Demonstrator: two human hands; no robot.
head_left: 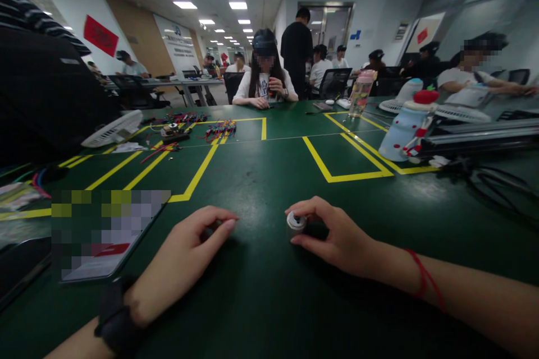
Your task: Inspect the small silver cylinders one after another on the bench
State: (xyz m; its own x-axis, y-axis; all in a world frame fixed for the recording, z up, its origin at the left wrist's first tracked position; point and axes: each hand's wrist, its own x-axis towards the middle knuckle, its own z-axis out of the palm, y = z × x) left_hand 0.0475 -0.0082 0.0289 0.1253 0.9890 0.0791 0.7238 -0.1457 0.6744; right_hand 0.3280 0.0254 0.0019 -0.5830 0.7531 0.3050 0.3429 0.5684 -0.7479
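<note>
On the green table point(256, 179), a small whitish-grey cylinder point(296, 225) stands upright, with a dark opening or mark on its top. My right hand point(337, 235) grips it from the right, thumb at the near side and fingers at the far side. A red string circles that wrist. To the left, my left hand point(193, 247) rests with thumb and fingertips a little apart and nothing between them; it wears a black watch point(115, 314). A gap of bare table lies between the left fingertips and the cylinder.
A flat tablet-like item point(113, 235), partly blurred out, lies left of my left hand. Wire bundles point(219, 130) and yellow tape point(202, 171) are farther back. At right stand a blue bottle point(398, 132), a clear bottle point(362, 95) and black cables point(484, 185). A person sits opposite.
</note>
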